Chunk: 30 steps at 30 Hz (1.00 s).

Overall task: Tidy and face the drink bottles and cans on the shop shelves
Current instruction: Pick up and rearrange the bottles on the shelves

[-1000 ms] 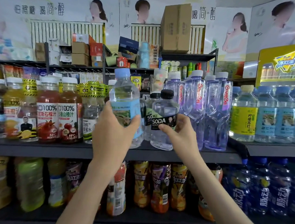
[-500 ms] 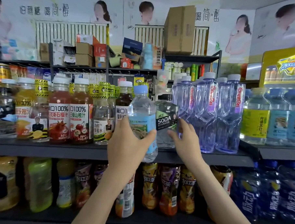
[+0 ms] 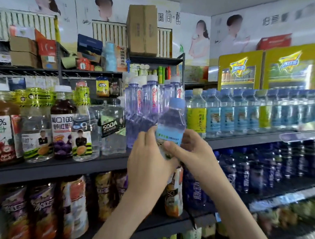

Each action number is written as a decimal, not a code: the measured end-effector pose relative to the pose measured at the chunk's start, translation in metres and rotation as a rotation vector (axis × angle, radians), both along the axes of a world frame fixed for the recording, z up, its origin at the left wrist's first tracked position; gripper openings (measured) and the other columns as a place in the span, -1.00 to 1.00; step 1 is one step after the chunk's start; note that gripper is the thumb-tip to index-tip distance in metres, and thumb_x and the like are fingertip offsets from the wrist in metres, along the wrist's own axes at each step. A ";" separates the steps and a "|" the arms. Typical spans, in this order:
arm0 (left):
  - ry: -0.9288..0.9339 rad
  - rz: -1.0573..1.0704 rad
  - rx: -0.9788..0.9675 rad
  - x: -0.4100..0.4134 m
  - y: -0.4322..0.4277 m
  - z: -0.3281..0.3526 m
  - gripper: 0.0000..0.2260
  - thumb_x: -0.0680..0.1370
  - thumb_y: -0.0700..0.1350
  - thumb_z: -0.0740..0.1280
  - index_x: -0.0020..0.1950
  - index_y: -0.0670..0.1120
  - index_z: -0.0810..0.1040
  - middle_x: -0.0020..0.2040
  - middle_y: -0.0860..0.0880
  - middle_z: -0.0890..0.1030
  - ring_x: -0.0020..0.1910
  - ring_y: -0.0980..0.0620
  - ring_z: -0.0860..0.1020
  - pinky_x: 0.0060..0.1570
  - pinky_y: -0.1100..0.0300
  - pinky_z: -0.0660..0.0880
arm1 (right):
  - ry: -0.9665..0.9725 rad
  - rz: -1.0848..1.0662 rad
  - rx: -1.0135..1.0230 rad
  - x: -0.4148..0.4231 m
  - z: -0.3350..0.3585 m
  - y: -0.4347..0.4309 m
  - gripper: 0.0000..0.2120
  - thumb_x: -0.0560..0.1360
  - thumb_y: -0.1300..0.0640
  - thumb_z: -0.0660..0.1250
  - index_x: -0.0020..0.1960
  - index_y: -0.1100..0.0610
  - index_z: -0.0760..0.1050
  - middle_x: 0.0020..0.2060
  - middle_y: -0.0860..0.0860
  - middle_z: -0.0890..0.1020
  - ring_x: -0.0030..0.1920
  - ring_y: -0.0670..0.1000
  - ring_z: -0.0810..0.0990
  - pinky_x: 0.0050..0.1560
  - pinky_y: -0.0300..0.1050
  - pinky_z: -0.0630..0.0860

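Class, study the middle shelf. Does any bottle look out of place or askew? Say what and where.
Yes. The blue-capped water bottle is off the shelf, held by the left hand and right hand before the purple bottles, while lookalike blue-labelled bottles stand further right. The SODA bottle looks tilted.

This is a shop selling drinks. The dark metal shelf (image 3: 60, 166) across the middle carries many of the same product packed in rows. Juice bottles (image 3: 1, 130) stand at its left end, purple water bottles (image 3: 144, 108) midway, and blue-labelled water bottles (image 3: 243, 114) along its right. Below it stand iced tea bottles (image 3: 44, 210) and dark blue bottles (image 3: 259, 169). Above it are stock cardboard boxes (image 3: 142, 30), yellow display cartons (image 3: 240, 68) and advertising posters (image 3: 229, 32) on the wall.
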<state>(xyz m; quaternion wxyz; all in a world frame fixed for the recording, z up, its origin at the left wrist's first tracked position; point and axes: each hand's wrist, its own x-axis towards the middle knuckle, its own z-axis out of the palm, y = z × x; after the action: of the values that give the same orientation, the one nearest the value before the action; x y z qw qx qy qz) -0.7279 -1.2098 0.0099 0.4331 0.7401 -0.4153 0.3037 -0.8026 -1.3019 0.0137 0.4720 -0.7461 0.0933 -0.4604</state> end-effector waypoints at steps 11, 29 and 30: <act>0.397 -0.785 0.256 -0.147 -0.160 0.008 -0.51 0.41 0.16 0.40 0.30 0.21 0.34 0.05 0.30 0.52 -0.01 0.39 0.51 -0.11 0.46 0.45 | -0.081 -0.054 0.155 -0.208 -0.008 -0.159 -0.65 0.34 0.00 0.40 0.07 0.12 0.59 -0.05 0.03 0.70 -0.02 0.05 0.67 0.06 0.09 0.59; -0.119 -0.704 0.283 -0.227 -0.392 0.022 -0.53 0.56 0.01 0.29 0.45 0.06 0.28 0.34 0.07 0.43 0.30 0.18 0.36 0.28 0.30 0.26 | -0.078 -0.527 0.030 -0.290 -0.007 -0.380 -0.60 0.39 -0.09 0.45 0.14 -0.01 0.41 -0.09 -0.16 0.58 -0.15 -0.21 0.56 -0.33 -0.37 0.41; -0.166 -0.636 0.209 -0.217 -0.399 0.030 -0.57 0.57 -0.03 0.27 0.44 0.03 0.31 0.34 0.05 0.44 0.31 0.15 0.34 0.26 0.33 0.21 | -0.096 -0.509 0.027 -0.289 -0.003 -0.391 -0.60 0.39 -0.07 0.46 0.15 -0.02 0.41 -0.09 -0.17 0.58 -0.15 -0.24 0.56 -0.31 -0.36 0.42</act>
<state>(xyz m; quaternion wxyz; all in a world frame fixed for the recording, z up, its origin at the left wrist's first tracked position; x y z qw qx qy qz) -0.9454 -1.6087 0.0404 0.3925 0.5867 -0.6881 0.1684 -1.0917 -1.6927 0.0108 0.3547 -0.6695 0.2616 -0.5979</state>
